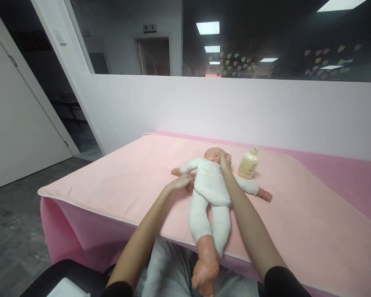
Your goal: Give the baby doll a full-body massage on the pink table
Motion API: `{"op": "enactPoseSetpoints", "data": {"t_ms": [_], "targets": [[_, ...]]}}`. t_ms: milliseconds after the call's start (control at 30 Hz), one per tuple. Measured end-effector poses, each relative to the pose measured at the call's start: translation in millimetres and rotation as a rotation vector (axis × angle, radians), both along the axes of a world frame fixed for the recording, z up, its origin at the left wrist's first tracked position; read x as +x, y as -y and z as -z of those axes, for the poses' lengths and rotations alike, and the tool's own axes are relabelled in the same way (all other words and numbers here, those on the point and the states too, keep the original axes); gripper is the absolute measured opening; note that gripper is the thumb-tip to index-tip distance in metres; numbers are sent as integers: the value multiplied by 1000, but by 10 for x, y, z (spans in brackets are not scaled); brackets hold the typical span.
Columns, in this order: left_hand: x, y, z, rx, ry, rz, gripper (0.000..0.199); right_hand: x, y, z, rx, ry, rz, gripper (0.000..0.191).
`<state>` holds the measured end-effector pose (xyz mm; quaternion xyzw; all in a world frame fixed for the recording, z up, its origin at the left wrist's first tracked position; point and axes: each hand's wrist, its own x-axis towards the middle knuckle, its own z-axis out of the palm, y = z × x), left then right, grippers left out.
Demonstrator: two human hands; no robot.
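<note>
A baby doll (212, 181) with a white cloth body lies on the pink mat, its head away from me and its feet over the near edge. Its face is turned to the left. My right hand (225, 160) touches the side and back of the doll's head near the ear, fingers bent. Beside the doll's torso, below its left-side arm, my left hand (186, 182) rests with fingers curled; what its fingertips hold, if anything, is hidden. A pale yellow bottle (248, 164) stands on the mat right of the doll's head.
The pink mat (111, 177) covers the table, over a darker pink cloth (80, 231) that hangs down in front. A white wall (204, 107) with dark glass above runs behind it. A black chair (71, 276) with a white object is at the lower left.
</note>
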<state>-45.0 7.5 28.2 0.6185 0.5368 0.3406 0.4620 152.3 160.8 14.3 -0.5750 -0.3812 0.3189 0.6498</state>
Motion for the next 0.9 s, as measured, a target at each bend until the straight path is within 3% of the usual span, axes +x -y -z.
{"op": "enactPoseSetpoints", "data": {"t_ms": [67, 133, 167, 233, 333, 433, 567, 767, 900], "targets": [[-72, 65, -66, 141, -134, -164, 38, -17, 2, 29, -28, 126, 15, 52], [-17, 71, -149, 393, -200, -298, 42, -54, 14, 32, -22, 231, 32, 56], [57, 41, -181, 536, -249, -318, 42, -77, 29, 28, -6, 284, 46, 57], [250, -79, -195, 726, -397, -224, 43, -112, 84, 23, 34, 394, 80, 58], [485, -312, -75, 692, -628, -74, 55, -108, 243, 63, 89, 538, 103, 57], [529, -459, 123, 603, -669, -87, 58, -30, 475, 165, 154, 690, 10, 56], [420, -498, 314, 666, -621, -123, 56, 128, 812, 308, 254, 842, -204, 46], [264, -515, 436, 805, -532, -147, 47, 418, 1305, 410, 410, 814, -275, 32], [231, -503, 433, 864, -504, -177, 43, 551, 1570, 285, 710, 1073, -380, 30]]}}
